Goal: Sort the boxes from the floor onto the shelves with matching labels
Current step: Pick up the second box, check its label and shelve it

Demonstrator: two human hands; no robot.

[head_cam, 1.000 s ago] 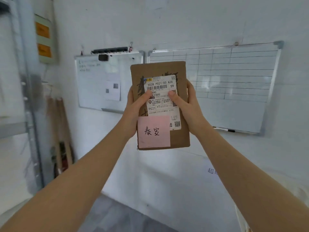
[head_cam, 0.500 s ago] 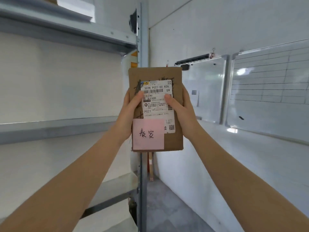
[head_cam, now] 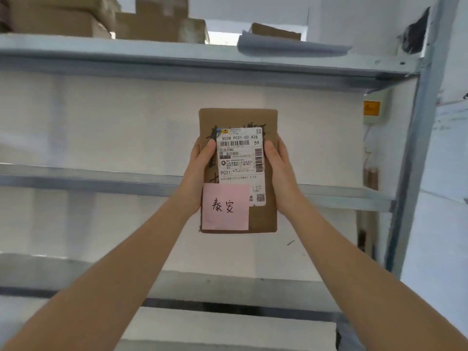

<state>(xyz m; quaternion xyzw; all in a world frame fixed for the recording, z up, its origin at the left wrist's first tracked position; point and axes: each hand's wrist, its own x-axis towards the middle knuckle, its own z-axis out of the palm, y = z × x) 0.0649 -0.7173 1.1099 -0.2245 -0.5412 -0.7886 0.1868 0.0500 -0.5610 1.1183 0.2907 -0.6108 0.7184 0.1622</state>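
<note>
While held: box [head_cam: 238, 171] clamped between left hand [head_cam: 200, 173] and right hand [head_cam: 281, 173], thumbs on front.
Done: cartons [head_cam: 101, 19] on top shelf [head_cam: 177, 54], 12 o'clock.
Left: find matching label; none readable.

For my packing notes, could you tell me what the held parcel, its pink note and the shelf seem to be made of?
Parcel: matte brown cardboard or kraft paper, judging by its dull brown face.
Pink note: thin matte paper with handwritten ink.
Shelf: probably painted or galvanised steel; grey with a soft sheen.
</note>
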